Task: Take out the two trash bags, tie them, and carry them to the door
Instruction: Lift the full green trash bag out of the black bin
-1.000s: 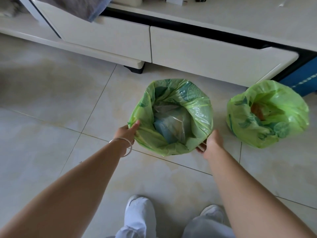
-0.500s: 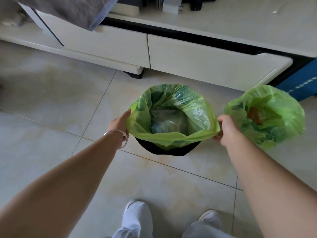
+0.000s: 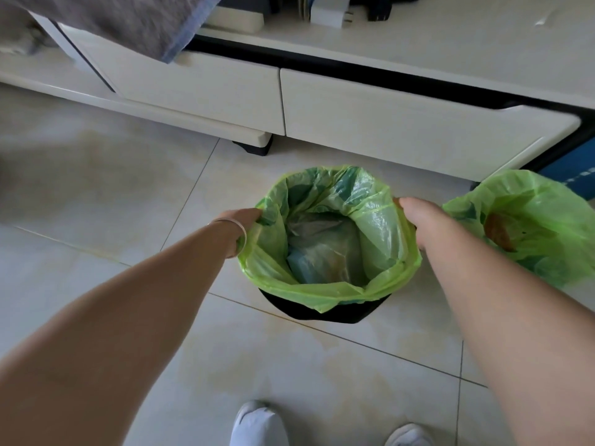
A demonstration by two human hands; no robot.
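Observation:
A green trash bag (image 3: 380, 226) with waste inside stands open in a black bin (image 3: 325, 313) on the tiled floor. The bag's rim is lifted off the bin, whose black wall shows below it. My left hand (image 3: 246, 220), with a bangle on the wrist, grips the rim's left side. My right hand (image 3: 418, 217) grips the rim's right side. A second green trash bag (image 3: 541, 220) with brown waste sits to the right, partly behind my right forearm; its bin is hidden.
A low cream cabinet (image 3: 386, 123) with drawers runs along the far side, a grey cloth (image 3: 135, 20) hanging over its left end. A blue object (image 3: 576, 169) stands at the far right. My two white shoes (image 3: 257, 423) show at the bottom edge.
Both hands have taken the rim of the left bag and pulled it upward, so the black bin now shows beneath it. The view has shifted slightly toward the cabinet.

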